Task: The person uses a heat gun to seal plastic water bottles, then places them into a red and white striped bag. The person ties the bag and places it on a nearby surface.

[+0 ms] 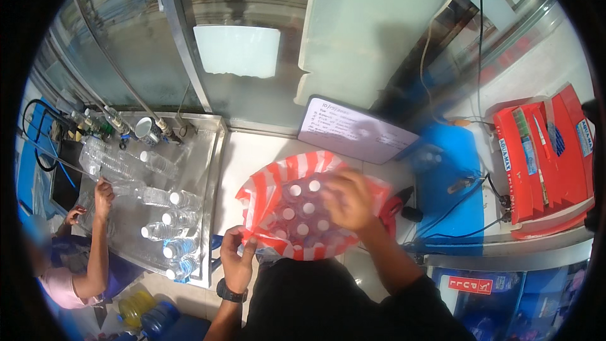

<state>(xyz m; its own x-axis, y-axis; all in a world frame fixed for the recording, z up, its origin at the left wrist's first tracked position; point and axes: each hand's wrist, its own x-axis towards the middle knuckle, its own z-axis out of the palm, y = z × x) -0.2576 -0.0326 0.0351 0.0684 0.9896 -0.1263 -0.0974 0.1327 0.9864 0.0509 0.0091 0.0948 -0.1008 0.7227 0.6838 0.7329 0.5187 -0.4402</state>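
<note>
A red-and-white striped plastic bag (265, 194) stands open in front of me, with several bottles with white caps (308, 208) upright inside it. My left hand (238, 258), with a dark watch on the wrist, pinches the bag's near left rim between thumb and fingers. Over the right side of the opening is my right hand (349, 199), blurred, its fingers bent above the caps. Whether it touches a cap or the bag cannot be told.
At left, a stainless steel counter (206, 227) holds clear plastic bottles (179, 218) and a patterned mug (147, 131); a co-worker's hand (103, 196) is over it. A written whiteboard (355, 128) leans behind the bag. Cables and a red box (521, 166) are at right.
</note>
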